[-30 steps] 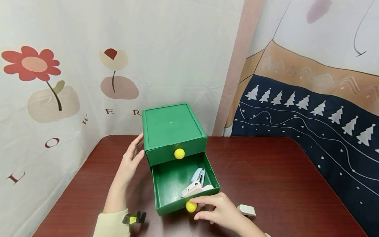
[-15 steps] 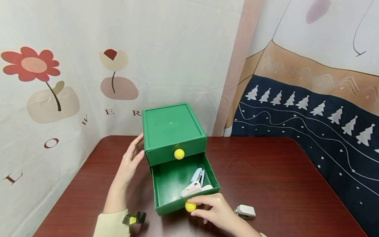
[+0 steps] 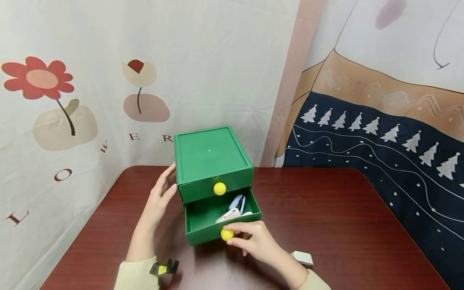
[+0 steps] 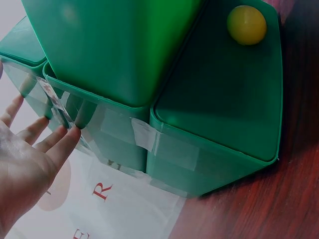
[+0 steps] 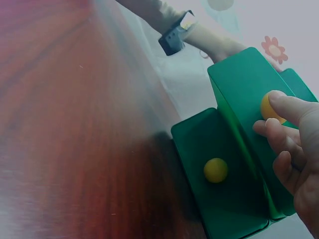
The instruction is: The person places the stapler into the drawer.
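A green drawer cabinet stands on the table with its middle drawer part way out. My right hand pinches that drawer's round yellow knob between thumb and fingers; the right wrist view shows the same knob at the thumb tip. Inside the drawer, toward its right side, lie a light blue stapler and a pale pink one, with another white piece partly hidden by the front wall. My left hand has its fingers spread along the cabinet's left side, fingertips at the taped wall.
Above is a closed drawer with a yellow knob; below, the lowest drawer is closed too. A small white object lies beside my right forearm on the dark red table. Printed cloths hang behind.
My right hand has pushed the middle drawer inward by its knob, carrying the staplers back with it. The left hand has stayed at the cabinet's side.
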Action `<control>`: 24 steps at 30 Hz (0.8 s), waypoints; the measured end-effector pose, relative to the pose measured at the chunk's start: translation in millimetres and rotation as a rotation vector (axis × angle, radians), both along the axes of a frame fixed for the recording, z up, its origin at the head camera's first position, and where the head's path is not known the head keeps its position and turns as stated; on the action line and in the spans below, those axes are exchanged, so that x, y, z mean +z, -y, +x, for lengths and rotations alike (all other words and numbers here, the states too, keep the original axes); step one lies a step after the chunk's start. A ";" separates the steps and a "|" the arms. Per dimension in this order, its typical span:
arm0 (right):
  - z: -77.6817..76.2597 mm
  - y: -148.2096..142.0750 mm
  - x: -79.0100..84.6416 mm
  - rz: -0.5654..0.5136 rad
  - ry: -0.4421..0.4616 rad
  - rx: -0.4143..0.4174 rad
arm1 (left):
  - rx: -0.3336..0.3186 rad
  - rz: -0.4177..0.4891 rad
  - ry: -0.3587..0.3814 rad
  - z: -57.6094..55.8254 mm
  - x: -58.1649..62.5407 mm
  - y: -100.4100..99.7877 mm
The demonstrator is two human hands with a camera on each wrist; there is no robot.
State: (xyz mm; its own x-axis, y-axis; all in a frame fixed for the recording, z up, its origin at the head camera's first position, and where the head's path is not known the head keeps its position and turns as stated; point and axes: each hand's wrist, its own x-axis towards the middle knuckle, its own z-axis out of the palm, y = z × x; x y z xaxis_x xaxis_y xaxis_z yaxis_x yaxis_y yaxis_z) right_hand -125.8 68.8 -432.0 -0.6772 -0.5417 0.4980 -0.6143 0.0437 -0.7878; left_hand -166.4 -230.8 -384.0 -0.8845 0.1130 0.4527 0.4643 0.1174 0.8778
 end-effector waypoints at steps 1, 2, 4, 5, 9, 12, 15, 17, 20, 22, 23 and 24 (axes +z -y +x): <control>-3.0 1.3 -0.2 0.001 0.004 -0.006 | 0.001 -0.003 0.001 0.0 0.1 0.0; -5.8 2.6 -0.1 0.001 0.011 -0.010 | 0.001 -0.003 0.002 0.1 0.3 -0.1; -11.2 5.2 0.8 0.004 0.019 -0.021 | 0.004 -0.003 0.005 0.4 0.4 -0.1; -13.7 6.5 1.4 0.006 0.029 -0.027 | 0.007 -0.001 0.008 0.4 0.2 -0.1; -16.2 12.0 15.5 0.021 0.047 -0.059 | 0.008 0.003 0.010 -0.2 0.1 0.0; -15.2 15.4 29.9 0.028 0.049 -0.076 | 0.003 0.004 0.005 -0.5 0.2 0.1; -18.0 17.5 35.6 0.036 0.049 -0.087 | -0.004 0.002 -0.004 -0.2 0.3 0.2; -20.8 18.6 35.7 0.046 0.056 -0.100 | -0.006 0.000 -0.004 0.1 0.1 0.4; -24.1 20.5 36.1 0.061 0.077 -0.120 | 0.001 -0.003 0.008 0.2 0.1 0.3; -26.0 21.9 36.8 0.066 0.090 -0.131 | 0.008 -0.005 0.018 0.5 0.5 0.1; -26.8 22.7 37.3 0.069 0.092 -0.135 | 0.012 -0.004 0.022 0.4 0.7 -0.1; -27.6 23.4 37.9 0.071 0.090 -0.139 | 0.016 -0.002 0.026 0.3 0.8 -0.4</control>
State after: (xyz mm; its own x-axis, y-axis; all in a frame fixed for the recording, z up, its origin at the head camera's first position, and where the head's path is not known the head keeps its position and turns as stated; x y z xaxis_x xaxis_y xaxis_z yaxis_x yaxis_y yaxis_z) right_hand -153.4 45.5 -394.1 -0.7878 -0.4717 0.3961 -0.5260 0.1806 -0.8311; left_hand -166.1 -230.4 -383.1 -0.8974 0.0997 0.4297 0.4398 0.1262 0.8892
